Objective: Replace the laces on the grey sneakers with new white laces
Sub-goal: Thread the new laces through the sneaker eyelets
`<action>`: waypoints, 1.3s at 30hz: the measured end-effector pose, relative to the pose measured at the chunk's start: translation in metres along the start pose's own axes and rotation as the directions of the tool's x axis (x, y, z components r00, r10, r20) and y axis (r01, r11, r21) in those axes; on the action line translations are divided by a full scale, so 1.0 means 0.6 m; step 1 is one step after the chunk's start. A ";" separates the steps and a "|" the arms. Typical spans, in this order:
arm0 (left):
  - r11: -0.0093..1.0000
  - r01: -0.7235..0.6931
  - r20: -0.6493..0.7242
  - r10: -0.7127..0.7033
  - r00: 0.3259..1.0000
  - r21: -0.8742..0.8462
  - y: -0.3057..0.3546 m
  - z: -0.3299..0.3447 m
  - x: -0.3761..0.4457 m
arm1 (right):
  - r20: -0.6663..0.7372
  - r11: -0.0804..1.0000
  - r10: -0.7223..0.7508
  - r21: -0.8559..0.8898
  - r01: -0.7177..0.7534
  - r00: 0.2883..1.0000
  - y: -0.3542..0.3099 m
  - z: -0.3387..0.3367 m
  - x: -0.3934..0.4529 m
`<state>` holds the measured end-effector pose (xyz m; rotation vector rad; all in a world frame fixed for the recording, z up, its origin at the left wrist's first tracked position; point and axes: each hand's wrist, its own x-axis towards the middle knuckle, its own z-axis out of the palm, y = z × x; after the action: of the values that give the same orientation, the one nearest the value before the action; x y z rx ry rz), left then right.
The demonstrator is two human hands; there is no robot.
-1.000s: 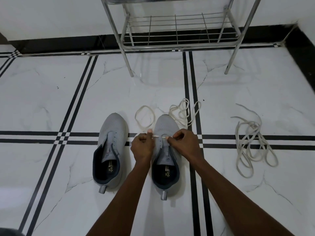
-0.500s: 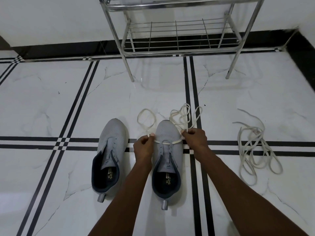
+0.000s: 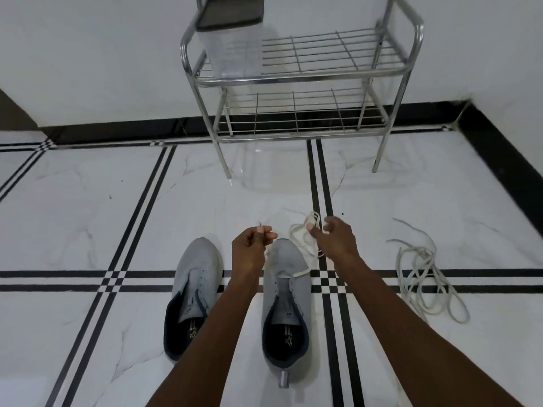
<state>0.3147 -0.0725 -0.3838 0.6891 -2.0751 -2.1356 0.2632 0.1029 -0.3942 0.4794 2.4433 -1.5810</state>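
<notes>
**Both hands raise a white lace above the right-hand grey sneaker**

Two grey mesh low-top sneakers with dark linings stand side by side on the white marble-look floor (image 3: 88, 333), toes pointing away from the person. The right-hand sneaker (image 3: 286, 312) is the landmark. The other sneaker (image 3: 192, 295) sits just to its left, with no lace in its eyelets.

A flat white lace (image 3: 302, 239) runs through the landmark shoe's front eyelets, crossing the top as a short bar, then rises off its right side to a loose bundle beyond the toe. The left hand (image 3: 251, 245) hovers over the toe's left edge, its grip closed in a pinch on one end of this lace. The right hand (image 3: 335, 239) is beyond and right of the toe, thumb and fingertips pinching the bundled lace, other fingers loosely curled.

Well to the right of the landmark shoe lies a tangled heap of off-white laces (image 3: 423, 277). Beyond the toe, against the wall, stands a two-tier steel wire rack (image 3: 308, 77) carrying a clear plastic container with a dark lid (image 3: 232, 33).
</notes>
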 end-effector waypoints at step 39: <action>0.858 -0.513 0.086 0.512 0.855 -0.001 0.429 0.017 0.003 | -0.016 0.678 -0.478 0.630 0.380 0.878 -0.423 -0.078 -0.088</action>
<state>0.2462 -0.0835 -0.1355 0.0221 -2.0237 -1.8570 0.2195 0.0412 -0.1421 -0.1760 1.9509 -2.5285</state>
